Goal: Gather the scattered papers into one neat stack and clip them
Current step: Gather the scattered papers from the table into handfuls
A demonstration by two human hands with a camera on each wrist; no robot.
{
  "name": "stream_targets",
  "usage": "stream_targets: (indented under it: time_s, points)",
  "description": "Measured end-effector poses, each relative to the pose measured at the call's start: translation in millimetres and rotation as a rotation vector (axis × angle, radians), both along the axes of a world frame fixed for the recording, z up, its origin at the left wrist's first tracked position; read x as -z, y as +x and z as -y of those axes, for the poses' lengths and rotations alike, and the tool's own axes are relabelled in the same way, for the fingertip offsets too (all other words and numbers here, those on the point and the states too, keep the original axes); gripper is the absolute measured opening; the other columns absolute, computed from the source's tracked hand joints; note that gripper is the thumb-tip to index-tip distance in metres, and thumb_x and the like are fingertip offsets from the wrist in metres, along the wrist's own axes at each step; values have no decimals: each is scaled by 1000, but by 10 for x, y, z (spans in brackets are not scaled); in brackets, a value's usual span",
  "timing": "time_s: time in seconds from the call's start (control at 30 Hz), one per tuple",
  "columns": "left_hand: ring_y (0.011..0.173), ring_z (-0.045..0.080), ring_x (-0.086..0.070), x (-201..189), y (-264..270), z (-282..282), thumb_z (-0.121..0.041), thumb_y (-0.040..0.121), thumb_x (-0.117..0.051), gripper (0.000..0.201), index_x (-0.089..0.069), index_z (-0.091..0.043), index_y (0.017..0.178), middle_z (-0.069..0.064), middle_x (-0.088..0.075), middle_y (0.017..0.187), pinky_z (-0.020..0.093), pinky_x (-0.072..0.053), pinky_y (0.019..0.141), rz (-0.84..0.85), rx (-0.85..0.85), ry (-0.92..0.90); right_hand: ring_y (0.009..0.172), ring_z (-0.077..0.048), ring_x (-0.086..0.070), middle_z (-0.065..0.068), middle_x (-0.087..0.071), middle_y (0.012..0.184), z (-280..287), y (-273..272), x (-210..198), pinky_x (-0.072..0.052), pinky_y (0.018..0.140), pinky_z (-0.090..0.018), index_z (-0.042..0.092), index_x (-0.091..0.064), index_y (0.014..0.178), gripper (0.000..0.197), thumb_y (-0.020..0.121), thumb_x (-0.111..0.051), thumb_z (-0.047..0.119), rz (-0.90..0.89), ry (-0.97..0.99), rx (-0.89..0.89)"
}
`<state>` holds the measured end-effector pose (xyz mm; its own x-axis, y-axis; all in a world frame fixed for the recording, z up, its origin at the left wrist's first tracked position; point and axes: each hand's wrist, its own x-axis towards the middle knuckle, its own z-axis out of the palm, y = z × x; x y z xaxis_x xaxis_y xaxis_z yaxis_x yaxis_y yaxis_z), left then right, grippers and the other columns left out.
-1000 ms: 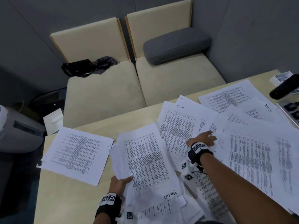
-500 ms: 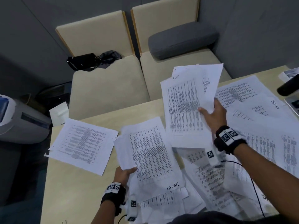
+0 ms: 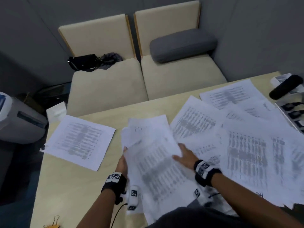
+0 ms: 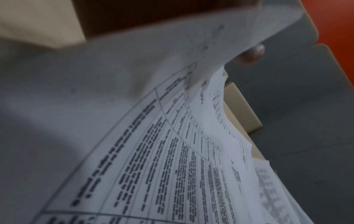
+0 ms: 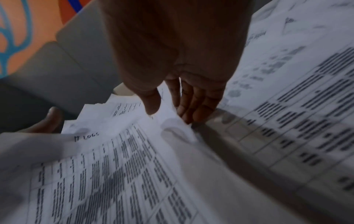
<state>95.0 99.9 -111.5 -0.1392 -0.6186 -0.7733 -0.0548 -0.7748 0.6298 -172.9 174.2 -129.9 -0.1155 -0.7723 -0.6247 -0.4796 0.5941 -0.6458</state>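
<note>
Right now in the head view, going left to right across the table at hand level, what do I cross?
Lone printed sheet → left hand → held stack of papers → right hand → spread of loose papers → tray of photos at the right edge.

Papers across the surface (image 3: 69, 186)

I see one sheet (image 3: 79, 142) lying apart at left, the gathered pile (image 3: 153, 153) in the middle, overlapping sheets (image 3: 246, 145) right, a binder clip (image 3: 55, 222) at the near-left edge.

Beyond your desk (image 3: 69, 186) you see two cream seats (image 3: 105, 89); a black bag (image 3: 82, 62) lies on the left one, a grey cushion (image 3: 182, 45) on the right.
</note>
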Motion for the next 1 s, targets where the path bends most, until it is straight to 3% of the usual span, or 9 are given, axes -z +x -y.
stream_targets:
  time_s: [0.1, 0.2, 0.37, 0.5, 0.67, 0.73, 0.8, 0.87, 1.0]
  points:
    - [114, 36, -63, 93, -62, 12, -78, 77, -50, 76, -59, -24, 129, 12, -65, 126, 56, -44, 101, -60, 38, 34, 113, -27, -58, -11, -60, 125, -141, -27, 0, -44, 96, -30, 6, -50, 135, 48, 94, -58, 30, -63, -3, -45]
    - [118, 38, -59, 160, -178, 19, -78, 74, -55, 81, -55, -23, 134, 15, -58, 135, 59, -40, 104, -122, 57, 21, 99, -27, -64, -10, -67, 103, -361, -572, -66, -51, 93, -34, 3, -67, 108, 25, 89, -60, 19, -148, -35, 139]
    - [114, 45, -60, 198, -266, -9, -85, 74, -38, 90, -54, -19, 132, 19, -63, 127, 59, -47, 95, -215, -60, 69, 99, -27, -61, -13, -65, 115, -1145, -2022, -104, -52, 88, -34, 14, -65, 99, 17, 84, -57, 10, -491, 36, 627]
    - [114, 44, -60, 340, -99, -85, -94, 60, -41, 103, -59, -20, 128, 21, -64, 124, 64, -37, 101, -233, -169, 100, 122, -43, -45, -23, -39, 135, -1807, -2773, -158, -42, 99, -50, 8, -49, 126, 54, 81, -72, 25, -560, 292, 934]
    - [131, 49, -29, 524, 124, -269, -91, 69, -38, 102, -49, -17, 139, 16, -21, 151, 72, -22, 105, -393, -306, 115, 132, -45, -37, -22, -25, 148, -1853, -2780, -35, -39, 104, -54, 10, -27, 145, 96, 74, -79, 46, -399, 312, 865]
    - [128, 49, -38, 444, 121, -347, -78, 81, -42, 81, -54, -20, 135, 17, -32, 147, 75, -21, 103, -435, -283, 80, 135, -45, -34, -22, -18, 153, -1713, -2680, 22, -40, 104, -53, 8, -19, 149, 106, 71, -82, 44, -377, 290, 862]
    - [96, 43, -68, 274, -102, -421, -45, 86, -60, 49, -68, -10, 119, 19, -67, 117, 62, -53, 82, -230, -196, 51, 137, -42, -34, -22, -20, 155, -1577, -2612, 50, -41, 105, -51, 4, -16, 150, 111, 70, -85, 38, -349, 262, 848]
    - [71, 37, -65, 205, -252, -443, -17, 83, -67, 40, -62, 0, 119, 12, -76, 78, 59, -54, 74, 45, 59, -101, 135, -40, -40, -23, -33, 150, -1475, -2572, 100, -42, 104, -47, 1, -20, 149, 105, 72, -84, 34, -338, 233, 853]
    - [82, 32, -66, 350, -333, -293, -9, 73, -80, 40, -66, 4, 108, 21, -71, 98, 41, -51, 79, 489, 264, -236, 120, -33, -56, -9, -57, 132, -1363, -2501, -19, -45, 103, -41, 2, -50, 134, 67, 80, -77, 32, -312, 81, 772]
